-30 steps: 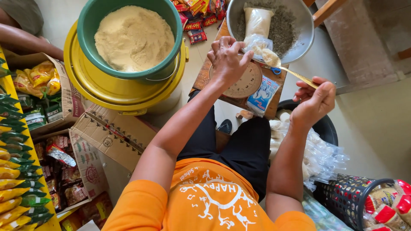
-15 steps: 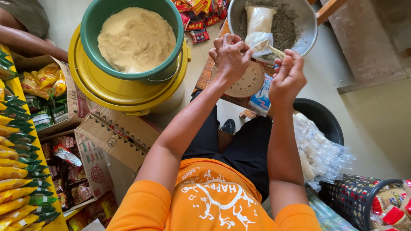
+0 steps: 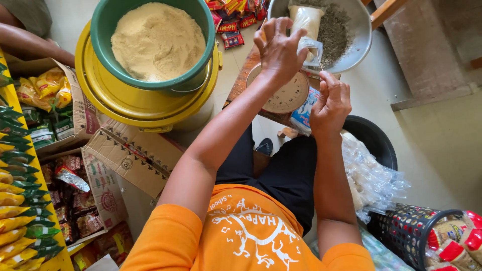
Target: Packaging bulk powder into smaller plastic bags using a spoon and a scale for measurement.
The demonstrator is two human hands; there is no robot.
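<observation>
A green basin [image 3: 105,30] of pale powder is nested in a yellow bucket [image 3: 100,95], its top edge cut off. A metal bowl [image 3: 359,37] rests above a half-hidden dial scale [image 3: 286,95]. A small clear plastic bag [image 3: 310,46] is gripped by the left hand [image 3: 278,50]; the right hand [image 3: 331,103] is closed, pinching a barely discernible thin strip [image 3: 319,61].

- You are in a small grocery stall, packing goods on the floor.
- Cardboard boxes [image 3: 108,165] at your left hold packaged snacks [image 3: 75,200].
- Rows of yellow and green packets [image 3: 15,200] line the left edge.
- A dial scale [image 3: 286,95] sits before you, beside a green tub [image 3: 201,60] of pale powder [image 3: 158,40].
- A metal bowl [image 3: 359,35] holds dark grains; clear bags [image 3: 374,180] lie heaped at right.
</observation>
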